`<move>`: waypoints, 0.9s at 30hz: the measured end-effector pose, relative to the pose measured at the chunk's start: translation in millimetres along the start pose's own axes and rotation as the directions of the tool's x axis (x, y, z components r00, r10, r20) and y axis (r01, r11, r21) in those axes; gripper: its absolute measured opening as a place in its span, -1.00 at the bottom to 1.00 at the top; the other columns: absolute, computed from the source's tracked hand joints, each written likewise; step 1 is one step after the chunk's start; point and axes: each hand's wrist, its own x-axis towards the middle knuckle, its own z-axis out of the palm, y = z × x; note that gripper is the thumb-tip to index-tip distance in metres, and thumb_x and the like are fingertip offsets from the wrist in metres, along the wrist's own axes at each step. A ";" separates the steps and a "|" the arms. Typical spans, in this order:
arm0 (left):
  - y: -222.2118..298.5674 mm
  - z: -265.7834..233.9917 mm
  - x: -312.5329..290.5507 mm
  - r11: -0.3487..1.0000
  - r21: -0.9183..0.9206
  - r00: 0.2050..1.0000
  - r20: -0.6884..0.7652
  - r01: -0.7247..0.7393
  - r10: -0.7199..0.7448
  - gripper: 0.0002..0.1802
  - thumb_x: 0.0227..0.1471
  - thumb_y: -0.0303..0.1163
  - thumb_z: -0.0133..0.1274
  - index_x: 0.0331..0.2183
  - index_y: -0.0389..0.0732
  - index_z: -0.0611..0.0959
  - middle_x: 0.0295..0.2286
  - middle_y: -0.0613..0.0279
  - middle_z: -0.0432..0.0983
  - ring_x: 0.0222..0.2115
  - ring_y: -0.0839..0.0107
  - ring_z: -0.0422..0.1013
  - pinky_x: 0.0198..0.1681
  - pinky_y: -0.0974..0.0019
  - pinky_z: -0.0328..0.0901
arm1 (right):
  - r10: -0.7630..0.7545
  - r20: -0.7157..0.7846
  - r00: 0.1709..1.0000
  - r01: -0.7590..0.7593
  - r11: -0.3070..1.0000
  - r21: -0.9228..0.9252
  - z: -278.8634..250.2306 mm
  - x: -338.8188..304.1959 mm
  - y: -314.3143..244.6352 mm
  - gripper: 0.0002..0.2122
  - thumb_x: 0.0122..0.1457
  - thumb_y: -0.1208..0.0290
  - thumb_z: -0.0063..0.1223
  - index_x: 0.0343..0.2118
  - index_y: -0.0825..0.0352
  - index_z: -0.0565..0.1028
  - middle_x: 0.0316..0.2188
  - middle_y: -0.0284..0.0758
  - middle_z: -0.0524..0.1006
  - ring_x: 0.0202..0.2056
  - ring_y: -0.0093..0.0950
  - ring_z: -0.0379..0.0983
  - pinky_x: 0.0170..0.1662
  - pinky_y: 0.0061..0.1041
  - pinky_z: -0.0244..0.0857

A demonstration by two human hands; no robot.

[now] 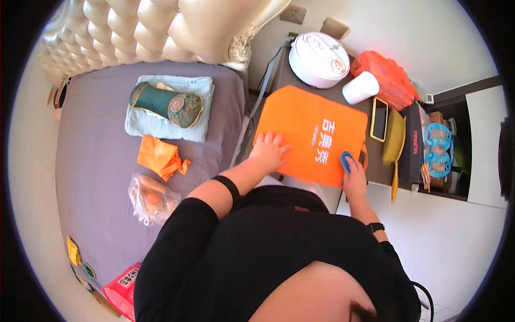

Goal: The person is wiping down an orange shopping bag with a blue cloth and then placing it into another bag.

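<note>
At frame centre, the left hand (270, 153) lay spread on an orange bag (300, 123); the right hand (354, 176) (well apart) gripped a blue object (345, 161).

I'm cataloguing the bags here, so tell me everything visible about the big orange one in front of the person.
The orange bag looks like thin, matte fabric, spread flat and apparently empty, with slanted upper-left corner and white printing turned sideways. A small orange loop, perhaps a handle, shows at its right edge. It lies on the dark tabletop. The left hand rests on its left side; the right hand, holding a blue object, is at its lower-right corner.
</note>
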 end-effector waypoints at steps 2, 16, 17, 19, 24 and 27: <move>1.5 1.5 0.0 1.000 0.002 1.000 0.024 0.017 -0.017 -0.49 0.07 -0.01 -0.13 0.06 0.14 0.41 0.00 0.15 0.28 0.08 0.09 0.12 0.14 0.00 -0.02 | 0.045 0.032 0.998 -0.044 0.999 -0.009 -11.7 -10.6 4.4 -0.59 0.01 0.58 -0.02 -0.01 0.21 0.38 -0.06 -0.14 0.39 -0.06 -0.12 0.33 -0.01 -0.27 0.25; -26.6 7.4 23.1 0.977 -0.059 0.979 0.020 -0.203 0.204 -0.47 0.12 -0.20 -0.16 0.15 0.21 0.28 0.24 0.24 -0.12 0.25 0.15 -0.19 0.26 -0.02 -0.27 | -0.090 -0.087 0.992 0.086 0.995 -0.056 56.7 11.2 -35.2 -0.60 -0.02 0.53 -0.02 -0.04 0.12 0.43 -0.10 -0.19 0.41 -0.11 -0.19 0.37 -0.04 -0.28 0.26; -27.2 9.4 24.5 0.977 -0.058 0.979 0.007 -0.205 0.206 -0.48 0.12 -0.20 -0.17 0.15 0.22 0.28 0.24 0.26 -0.11 0.25 0.16 -0.19 0.26 -0.02 -0.27 | -0.194 -0.078 0.978 0.191 0.981 -0.044 65.5 9.8 -50.0 -0.60 -0.04 0.52 -0.01 -0.06 0.08 0.45 -0.12 -0.21 0.42 -0.12 -0.21 0.37 -0.05 -0.28 0.26; -28.5 12.4 27.6 0.976 -0.053 0.978 -0.001 -0.211 0.211 -0.48 0.13 -0.20 -0.17 0.15 0.23 0.28 0.24 0.27 -0.11 0.25 0.16 -0.18 0.26 -0.01 -0.26 | -0.384 -0.042 0.922 0.384 0.923 -0.004 80.7 5.1 -81.9 -0.61 -0.06 0.49 -0.01 -0.10 0.03 0.47 -0.15 -0.26 0.42 -0.16 -0.25 0.38 -0.09 -0.29 0.27; -36.2 17.0 28.0 0.974 0.004 0.973 0.017 -0.229 0.229 -0.50 0.17 -0.12 -0.28 0.17 0.30 0.23 0.25 0.34 -0.16 0.27 0.24 -0.23 0.27 0.02 -0.30 | -0.527 -0.033 0.849 0.528 0.846 0.069 89.0 -5.5 -111.1 -0.65 -0.05 0.45 -0.01 -0.13 0.00 0.48 -0.20 -0.34 0.43 -0.22 -0.32 0.39 -0.14 -0.31 0.28; -38.3 24.5 23.4 0.969 -0.064 0.970 -0.075 -0.237 0.232 -0.50 0.15 -0.14 -0.22 0.14 0.24 0.29 0.24 0.28 -0.11 0.25 0.16 -0.17 0.25 -0.04 -0.26 | -0.469 0.063 0.881 0.471 0.882 -0.019 78.4 5.5 -78.1 -0.64 -0.05 0.49 -0.01 -0.13 0.01 0.47 -0.18 -0.29 0.43 -0.19 -0.27 0.40 -0.13 -0.30 0.29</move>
